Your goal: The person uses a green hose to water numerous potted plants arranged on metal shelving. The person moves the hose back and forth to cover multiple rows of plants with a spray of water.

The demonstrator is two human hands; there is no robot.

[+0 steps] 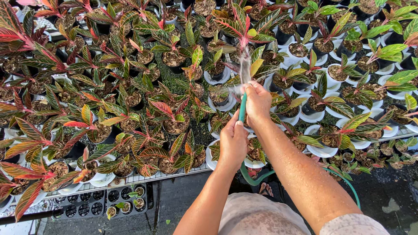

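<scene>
A green garden hose [242, 109] runs up between both hands in the head view. My left hand [233, 141] is closed around the hose lower down. My right hand [257, 102] grips the hose at its end, thumb over the opening. A fan of water spray [245, 65] shoots forward from there over potted plants with red, pink and green striped leaves [162, 109]. The hose loops down behind my arms toward the floor [348, 185].
Many small pots, black ones and white ones [322, 151], stand on a wire mesh bench [143, 177]. A black seedling tray [104, 204] lies under the bench edge. Wet dark ground [383, 196] spreads to the right. A sandalled foot [264, 189] shows below.
</scene>
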